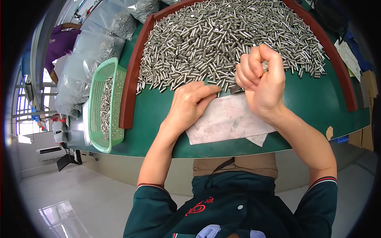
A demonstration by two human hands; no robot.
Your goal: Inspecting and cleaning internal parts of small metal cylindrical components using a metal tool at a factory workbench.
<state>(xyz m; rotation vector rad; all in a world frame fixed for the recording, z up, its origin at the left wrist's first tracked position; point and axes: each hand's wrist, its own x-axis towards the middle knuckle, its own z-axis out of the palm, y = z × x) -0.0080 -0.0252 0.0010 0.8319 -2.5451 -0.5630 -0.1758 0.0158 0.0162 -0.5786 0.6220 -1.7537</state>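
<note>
A broad heap of short, shiny metal pins (206, 43) covers the far part of the green table. At its near edge my left hand (186, 104) reaches down with thumb and index finger closed together, a single metal pin (218, 94) at their tips. Raised over the heap's near right side, my right hand (264, 81) is curled into a fist. Something pale shows between its fingers, but what the fist holds is mostly hidden. Between my hands lies a smudged whitish sheet (226, 119), and a dark flat piece (236, 89) sticks out at its far edge.
Dark red rails (131, 87) border the heap. Left of them stands a light green basket (93, 115) partly filled with pins. Clear plastic bags of pins (85, 59) line the far left. A person in a purple shirt (59, 45) is behind them. Papers (348, 57) lie at right.
</note>
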